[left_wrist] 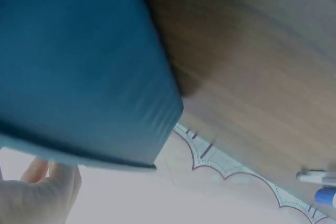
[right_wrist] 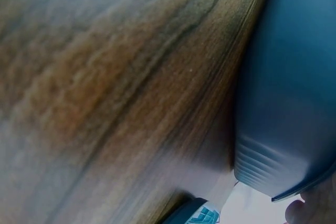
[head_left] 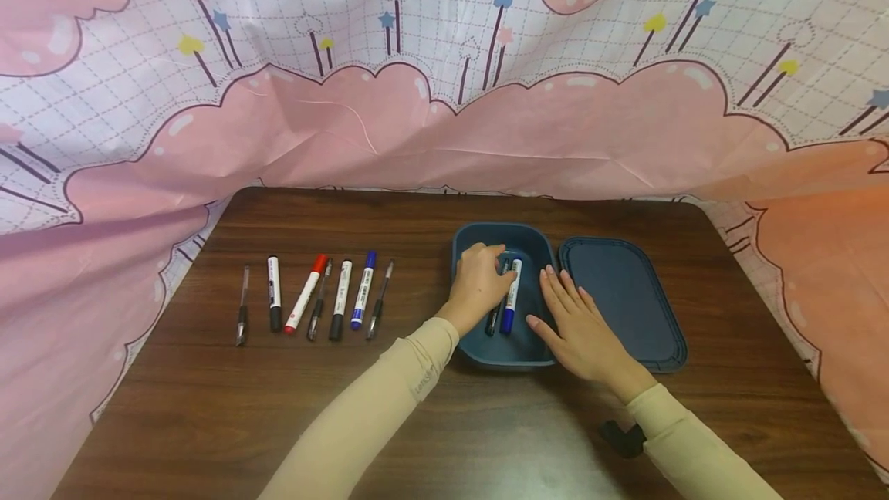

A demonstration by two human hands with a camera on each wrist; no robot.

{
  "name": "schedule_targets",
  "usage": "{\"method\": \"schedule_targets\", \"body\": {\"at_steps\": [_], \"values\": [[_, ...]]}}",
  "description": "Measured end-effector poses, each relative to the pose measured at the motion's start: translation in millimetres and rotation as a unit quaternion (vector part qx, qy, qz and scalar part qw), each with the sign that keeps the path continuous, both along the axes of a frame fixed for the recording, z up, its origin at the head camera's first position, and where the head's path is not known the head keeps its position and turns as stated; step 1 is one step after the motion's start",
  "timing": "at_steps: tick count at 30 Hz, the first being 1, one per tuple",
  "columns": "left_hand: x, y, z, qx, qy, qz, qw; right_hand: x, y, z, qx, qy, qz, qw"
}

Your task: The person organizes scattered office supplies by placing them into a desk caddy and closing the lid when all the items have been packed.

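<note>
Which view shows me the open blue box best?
The head view: it looks down into the box, showing its inside and outline, bar what the left hand and right hand cover. The left wrist view shows only outer wall and some rim, cropped by the frame; the right wrist view, likewise.
</note>
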State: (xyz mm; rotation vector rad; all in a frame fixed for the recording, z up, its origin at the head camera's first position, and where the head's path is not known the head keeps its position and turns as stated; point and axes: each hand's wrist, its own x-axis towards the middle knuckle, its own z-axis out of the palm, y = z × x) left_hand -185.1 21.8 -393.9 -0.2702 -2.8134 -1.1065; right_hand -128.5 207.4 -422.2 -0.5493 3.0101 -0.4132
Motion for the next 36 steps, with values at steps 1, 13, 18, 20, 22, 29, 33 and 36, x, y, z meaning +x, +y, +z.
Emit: {"method": "schedule_targets", "body": {"at_steps": [1, 13, 18, 20, 22, 29, 33, 36], "values": [[0.5, -1.3, 2.5, 0.005, 0.001, 0.000, 1.0000, -0.4, -0.1, -0.1, -0.001, 0.000, 0.000, 1.0000], [0.4, -29.6, 27.6, 0.063, 0.054, 0.012, 0.9965, -1.2, 3.6, 0.8, -0.013, -0.004, -0.009, 0.9999], [-4.4, -53.6, 36.8, 0.090, 0.087, 0.040, 0.9913, -1.9, 2.6, 0.6, -0.016, -0.005, -0.002, 0.9999], [-5.8, -62.8, 39.0, 0.090, 0.090, 0.054, 0.9904, -2.2, 2.3, 0.3, -0.016, -0.003, -0.001, 0.9999], [-6.6, -71.4, 39.4, 0.090, 0.087, 0.064, 0.9901, -2.0, 2.5, 0.1, -0.016, -0.003, 0.000, 0.9999], [-8.1, -96.1, 30.5, 0.084, 0.082, 0.102, 0.9878, -0.5, 3.6, 1.7, -0.021, -0.004, 0.002, 0.9998], [-4.5, -109.6, 23.2, 0.072, 0.079, 0.116, 0.9875, 0.5, 2.3, 1.1, -0.025, -0.004, 0.005, 0.9997], [0.0, -120.4, 16.9, 0.062, 0.065, 0.121, 0.9886, 1.4, 1.0, -1.0, -0.027, -0.005, 0.005, 0.9996]]}}
